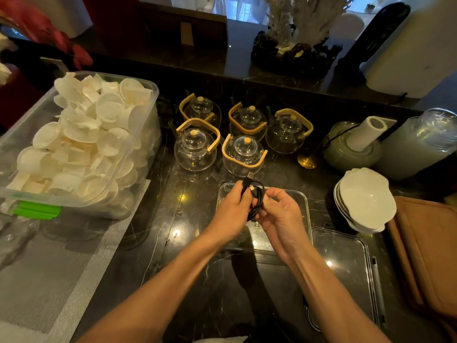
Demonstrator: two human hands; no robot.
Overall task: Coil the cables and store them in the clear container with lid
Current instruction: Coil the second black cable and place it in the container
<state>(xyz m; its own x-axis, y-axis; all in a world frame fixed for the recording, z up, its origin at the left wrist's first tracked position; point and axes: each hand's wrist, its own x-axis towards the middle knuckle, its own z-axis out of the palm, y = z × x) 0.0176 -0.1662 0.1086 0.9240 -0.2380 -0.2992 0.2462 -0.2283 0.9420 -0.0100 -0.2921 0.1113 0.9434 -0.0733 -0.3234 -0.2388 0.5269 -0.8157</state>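
Both your hands are over the clear container (300, 201), which sits open on the dark marble counter (193, 243). The black cable (257, 198) is wound into a small coil, held between the two hands just above the container's far half. Your left hand (231, 214) has its fingers curled around the coil's left side, thumb on top, and one USB plug (250, 175) sticks up past the fingertips. Your right hand (280, 214) pinches the coil's lower right edge between thumb and bent fingers; the grip is narrow. A second, pale connector shows inside the loop. The coil hangs in the air and doesn't touch the container floor, as far as I can tell.

The lid (346, 268) lies flat on the counter, just right of the container and nearer to you, edges almost touching. A pen (378, 285) lies along its right edge. Five glass teapots (243, 154) stand beyond the container. A big plastic bin (74, 144) of white cups is on the left, stacked white bowls (366, 199) on the right.
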